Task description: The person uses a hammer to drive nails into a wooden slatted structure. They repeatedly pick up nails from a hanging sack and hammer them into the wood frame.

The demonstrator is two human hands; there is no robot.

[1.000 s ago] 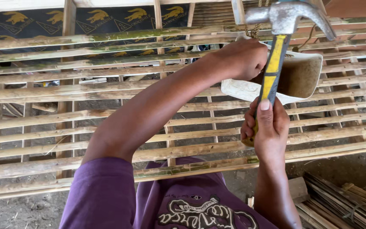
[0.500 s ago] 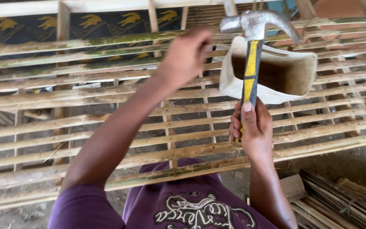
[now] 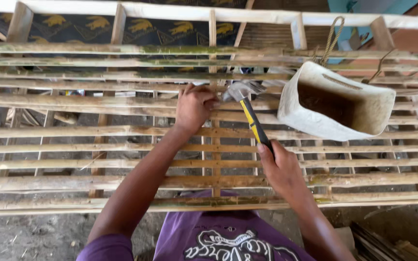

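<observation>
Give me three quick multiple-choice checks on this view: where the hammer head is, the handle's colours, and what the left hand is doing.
1. Where is the head of the hammer?
A. Down at the slats, beside the left hand
B. Inside the tub
C. On the ground

2. What colours is the hammer's handle?
A. Red and white
B. Yellow and black
C. Plain wood

3. What is the left hand doing?
A. Hanging free in the air
B. Gripping the tub's rope
C. Pressed on a slat, fingers pinched near the hammer head

Answers: 1 A, the steel head sits on the slat right next to the left fingertips, clear of the pale tub. 2 B, a yellow strip runs along the black handle up from the right hand. 3 C, the hand rests on the frame with fingers closed beside the head; what they pinch is too small to tell.
</observation>
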